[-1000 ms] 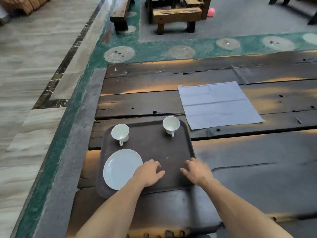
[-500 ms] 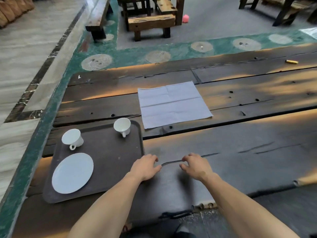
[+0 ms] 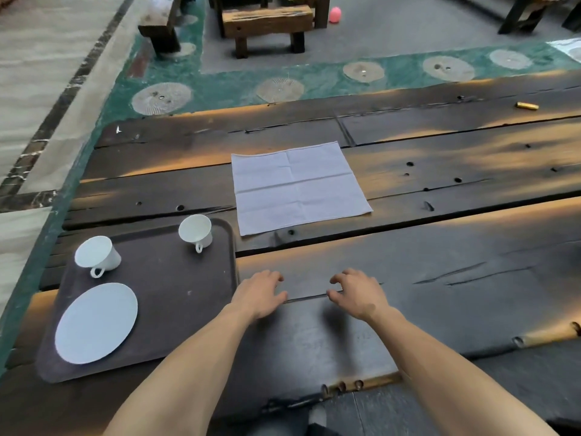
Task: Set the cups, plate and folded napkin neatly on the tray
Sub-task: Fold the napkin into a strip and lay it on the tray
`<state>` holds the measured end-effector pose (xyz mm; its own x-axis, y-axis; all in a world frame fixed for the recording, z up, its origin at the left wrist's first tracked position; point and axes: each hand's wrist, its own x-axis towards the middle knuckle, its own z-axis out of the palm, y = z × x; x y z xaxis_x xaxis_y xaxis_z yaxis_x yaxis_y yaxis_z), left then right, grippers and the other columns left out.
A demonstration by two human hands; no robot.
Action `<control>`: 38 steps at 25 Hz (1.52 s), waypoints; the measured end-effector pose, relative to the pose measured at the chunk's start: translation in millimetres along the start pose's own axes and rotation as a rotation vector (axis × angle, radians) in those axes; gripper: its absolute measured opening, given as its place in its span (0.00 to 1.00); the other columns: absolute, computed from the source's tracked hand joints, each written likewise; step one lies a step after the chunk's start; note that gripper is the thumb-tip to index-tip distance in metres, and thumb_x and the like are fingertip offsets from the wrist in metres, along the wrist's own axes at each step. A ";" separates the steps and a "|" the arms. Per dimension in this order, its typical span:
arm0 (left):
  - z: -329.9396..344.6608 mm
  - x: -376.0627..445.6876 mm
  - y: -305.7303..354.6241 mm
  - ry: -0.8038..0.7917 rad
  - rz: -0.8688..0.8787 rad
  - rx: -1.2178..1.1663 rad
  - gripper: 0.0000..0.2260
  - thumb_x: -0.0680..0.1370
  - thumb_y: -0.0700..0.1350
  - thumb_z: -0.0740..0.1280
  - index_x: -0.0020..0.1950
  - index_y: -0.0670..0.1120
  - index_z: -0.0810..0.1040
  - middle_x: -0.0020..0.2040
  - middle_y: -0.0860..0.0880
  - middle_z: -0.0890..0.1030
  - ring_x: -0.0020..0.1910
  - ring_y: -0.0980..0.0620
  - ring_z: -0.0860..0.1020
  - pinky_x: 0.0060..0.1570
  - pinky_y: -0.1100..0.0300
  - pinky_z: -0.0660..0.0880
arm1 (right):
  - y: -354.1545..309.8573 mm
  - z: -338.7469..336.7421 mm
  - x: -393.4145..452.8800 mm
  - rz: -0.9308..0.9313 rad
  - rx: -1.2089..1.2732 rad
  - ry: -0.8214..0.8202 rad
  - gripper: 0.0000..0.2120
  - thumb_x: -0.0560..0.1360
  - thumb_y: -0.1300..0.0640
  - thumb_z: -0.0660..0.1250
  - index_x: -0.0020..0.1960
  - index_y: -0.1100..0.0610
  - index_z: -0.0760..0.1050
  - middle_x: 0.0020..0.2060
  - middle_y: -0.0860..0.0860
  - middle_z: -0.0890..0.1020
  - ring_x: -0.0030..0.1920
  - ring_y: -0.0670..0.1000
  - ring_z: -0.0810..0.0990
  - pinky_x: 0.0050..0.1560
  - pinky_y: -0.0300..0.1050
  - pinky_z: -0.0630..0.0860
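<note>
The table (image 3: 440, 278) carries the tray (image 3: 176, 297) at eight o'clock, holding plate (image 3: 96, 322) and both cups (image 3: 97, 254); the napkin (image 3: 298, 187) lies unfolded at twelve. Left hand (image 3: 257, 294) and right hand (image 3: 358, 294) hover empty, fingers loosely curled. Best fold along its creases, edges matched, before traying it.

Both forearms reach forward, left hand (image 3: 258, 293) and right hand (image 3: 358, 294) palm-down, fingers loosely curled, holding nothing
</note>
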<state>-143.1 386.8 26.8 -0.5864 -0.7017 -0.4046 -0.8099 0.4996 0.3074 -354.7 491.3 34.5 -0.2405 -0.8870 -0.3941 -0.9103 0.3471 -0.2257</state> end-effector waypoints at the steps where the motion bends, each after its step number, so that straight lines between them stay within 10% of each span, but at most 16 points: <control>1: -1.0 5.5 -1.7 0.003 -0.005 0.002 0.20 0.79 0.56 0.61 0.69 0.50 0.70 0.65 0.49 0.75 0.63 0.47 0.73 0.61 0.50 0.71 | 0.5 -1.3 7.2 -0.006 -0.006 -0.003 0.21 0.78 0.44 0.58 0.67 0.50 0.74 0.64 0.51 0.76 0.63 0.54 0.74 0.61 0.51 0.71; 38: -16.3 166.0 -85.7 0.229 -0.383 0.409 0.16 0.78 0.40 0.63 0.64 0.51 0.72 0.61 0.49 0.74 0.60 0.46 0.73 0.67 0.49 0.59 | 127.2 -53.1 245.4 -0.026 -0.274 0.051 0.23 0.77 0.61 0.59 0.71 0.48 0.67 0.67 0.50 0.72 0.63 0.56 0.73 0.55 0.50 0.68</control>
<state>-170.8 219.2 -52.7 -0.2714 -0.9391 -0.2110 -0.9290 0.3129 -0.1978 -547.5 301.6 -43.6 -0.2258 -0.9111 -0.3448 -0.9720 0.2344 0.0171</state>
